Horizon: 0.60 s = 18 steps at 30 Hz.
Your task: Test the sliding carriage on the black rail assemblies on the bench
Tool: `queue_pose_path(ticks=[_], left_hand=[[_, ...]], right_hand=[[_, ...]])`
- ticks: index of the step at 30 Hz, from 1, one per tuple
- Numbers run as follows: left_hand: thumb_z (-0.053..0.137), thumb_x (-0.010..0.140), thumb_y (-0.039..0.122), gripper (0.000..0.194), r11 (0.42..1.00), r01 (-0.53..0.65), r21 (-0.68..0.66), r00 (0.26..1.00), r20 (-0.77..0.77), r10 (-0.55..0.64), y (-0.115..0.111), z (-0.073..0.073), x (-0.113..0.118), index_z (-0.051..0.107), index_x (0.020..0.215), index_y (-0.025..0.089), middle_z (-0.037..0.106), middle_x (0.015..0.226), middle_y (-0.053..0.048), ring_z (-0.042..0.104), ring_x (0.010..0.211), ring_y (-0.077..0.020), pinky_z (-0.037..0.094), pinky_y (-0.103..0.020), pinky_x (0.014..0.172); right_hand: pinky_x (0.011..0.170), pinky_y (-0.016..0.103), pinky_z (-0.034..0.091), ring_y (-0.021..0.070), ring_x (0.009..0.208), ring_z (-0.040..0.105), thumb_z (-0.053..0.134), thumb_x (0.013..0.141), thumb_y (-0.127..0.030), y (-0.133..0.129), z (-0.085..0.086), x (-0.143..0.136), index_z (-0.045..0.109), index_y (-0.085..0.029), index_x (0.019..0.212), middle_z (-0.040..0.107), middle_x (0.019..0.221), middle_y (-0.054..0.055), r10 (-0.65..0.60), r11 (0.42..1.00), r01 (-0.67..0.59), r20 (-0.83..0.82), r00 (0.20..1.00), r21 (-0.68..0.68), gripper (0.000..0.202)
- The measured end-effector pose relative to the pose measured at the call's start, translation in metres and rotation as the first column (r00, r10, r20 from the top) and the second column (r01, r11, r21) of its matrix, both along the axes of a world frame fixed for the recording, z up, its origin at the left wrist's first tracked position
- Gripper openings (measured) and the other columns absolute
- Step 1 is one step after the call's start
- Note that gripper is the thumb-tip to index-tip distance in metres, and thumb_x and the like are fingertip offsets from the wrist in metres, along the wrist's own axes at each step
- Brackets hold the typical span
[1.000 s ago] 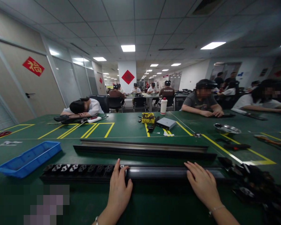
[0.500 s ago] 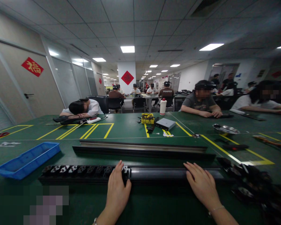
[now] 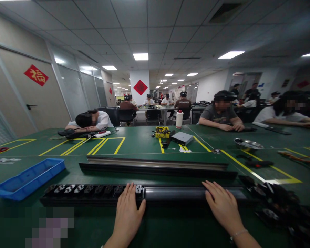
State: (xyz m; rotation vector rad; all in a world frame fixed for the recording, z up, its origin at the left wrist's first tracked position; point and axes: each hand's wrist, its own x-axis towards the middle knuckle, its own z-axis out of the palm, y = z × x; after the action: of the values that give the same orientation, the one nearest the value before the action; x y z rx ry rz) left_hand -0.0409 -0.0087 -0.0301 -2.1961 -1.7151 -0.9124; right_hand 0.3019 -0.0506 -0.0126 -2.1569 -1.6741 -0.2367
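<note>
A long black rail (image 3: 175, 193) lies crosswise on the table in front of me. Its left part carries a row of several black socket-like modules (image 3: 89, 189), some with pale metal parts showing. My left hand (image 3: 129, 212) rests palm down over the right end of that row, fingers stretched out, hiding some modules. Palm down as well, my right hand (image 3: 222, 205) lies on the smooth right part of the rail with its fingers extended. To its right is a heap of black parts (image 3: 279, 199), too dark to make out singly.
Beyond the rail lies a second long dark profile (image 3: 157, 167). A blue tray (image 3: 28, 177) stands at left. Farther back are a grey box (image 3: 182, 138), a yellow item with black cable (image 3: 162, 132), a white bottle (image 3: 179, 119) and a metal bowl (image 3: 248, 144). People sit across the table.
My left hand has shifted slightly left and nearer to me, still on the row of modules. The right hand has hardly moved; the view has tilted slightly.
</note>
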Motion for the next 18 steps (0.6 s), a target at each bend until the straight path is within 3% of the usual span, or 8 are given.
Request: queue_pose_path(ticks=[18], left_hand=[[0.049,0.077,0.025,0.050,0.994,0.077,-0.076,0.994,-0.072,-0.083,-0.0065,0.0104,0.0005,0.051,0.126,0.022,0.050,0.134,-0.008,0.044,0.124,-0.0253,0.030,-0.047,0.103]], right_hand=[[0.103,0.047,0.025,0.0207,0.123,0.042,0.029,0.086,-0.040,0.0002,-0.0008,-0.0020,0.059,-0.032,0.117,0.056,0.127,-0.002,-0.003,1.000,0.003,0.005,1.000,0.024,0.044]])
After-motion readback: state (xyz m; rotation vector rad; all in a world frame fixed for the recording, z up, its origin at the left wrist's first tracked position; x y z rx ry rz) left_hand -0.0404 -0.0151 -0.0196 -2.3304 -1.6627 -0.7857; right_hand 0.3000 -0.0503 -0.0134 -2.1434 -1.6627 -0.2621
